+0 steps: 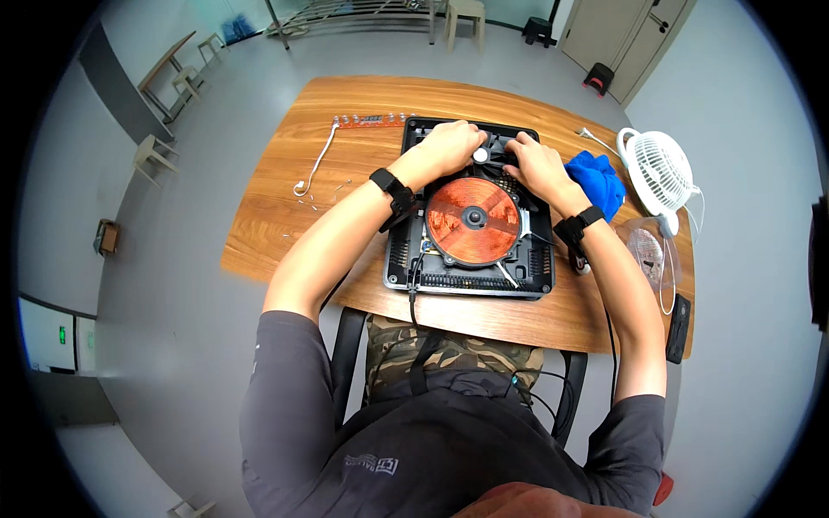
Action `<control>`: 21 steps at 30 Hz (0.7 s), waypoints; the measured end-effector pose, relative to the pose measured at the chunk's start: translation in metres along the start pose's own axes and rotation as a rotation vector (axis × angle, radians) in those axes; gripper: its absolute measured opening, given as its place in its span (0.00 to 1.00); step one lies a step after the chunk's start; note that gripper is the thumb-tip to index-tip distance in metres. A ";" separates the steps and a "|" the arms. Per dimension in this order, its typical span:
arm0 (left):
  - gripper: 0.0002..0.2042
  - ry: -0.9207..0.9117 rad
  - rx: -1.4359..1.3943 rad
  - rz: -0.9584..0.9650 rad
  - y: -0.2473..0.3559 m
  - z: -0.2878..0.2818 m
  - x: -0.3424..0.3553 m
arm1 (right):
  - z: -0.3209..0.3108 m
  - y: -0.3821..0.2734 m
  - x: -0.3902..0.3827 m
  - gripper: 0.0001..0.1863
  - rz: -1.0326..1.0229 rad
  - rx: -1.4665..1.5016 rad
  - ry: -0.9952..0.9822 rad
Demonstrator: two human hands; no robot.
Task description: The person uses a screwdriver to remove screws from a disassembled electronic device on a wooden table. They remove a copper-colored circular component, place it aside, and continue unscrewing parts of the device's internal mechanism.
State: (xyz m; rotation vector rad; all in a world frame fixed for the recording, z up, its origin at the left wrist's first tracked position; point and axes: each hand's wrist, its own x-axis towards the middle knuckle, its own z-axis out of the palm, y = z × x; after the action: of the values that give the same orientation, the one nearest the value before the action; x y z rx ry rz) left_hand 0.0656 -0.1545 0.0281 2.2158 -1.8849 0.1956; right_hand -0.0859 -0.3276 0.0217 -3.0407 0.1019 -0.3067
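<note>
Black fan [489,156] is being flanked by left hand [454,145] and right hand [539,166], fingers curled (pinch can't be made out); probably light, brittle plastic, best held by its frame.

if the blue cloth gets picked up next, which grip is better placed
The right grip, most likely: it is nearer the blue cloth, which lies on its right. The left grip is farther away, over the black housing, and would probably have to reach past the right one.

Fingers [471,131] flank a fan [481,156] beyond the copper coil [452,219].
</note>
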 end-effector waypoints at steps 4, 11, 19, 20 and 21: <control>0.15 0.099 -0.220 0.001 -0.004 -0.008 -0.024 | 0.002 0.002 0.002 0.17 -0.033 -0.049 0.016; 0.11 -0.092 -0.328 -0.123 -0.016 -0.019 -0.111 | -0.001 -0.003 -0.001 0.19 0.032 0.034 0.002; 0.15 0.115 -0.245 -0.143 -0.016 -0.004 -0.138 | 0.002 -0.008 -0.002 0.18 -0.001 0.003 -0.010; 0.12 0.081 -0.254 -0.160 -0.015 -0.005 -0.139 | 0.004 -0.005 -0.001 0.18 -0.012 0.000 -0.011; 0.10 0.080 -0.233 -0.148 -0.013 -0.006 -0.142 | 0.004 -0.002 0.000 0.17 -0.025 -0.003 -0.013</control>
State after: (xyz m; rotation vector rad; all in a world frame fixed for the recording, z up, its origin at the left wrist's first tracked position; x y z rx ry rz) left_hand 0.0551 -0.0158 -0.0019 2.1429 -1.6053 0.0360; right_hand -0.0850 -0.3250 0.0179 -3.0487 0.0643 -0.2886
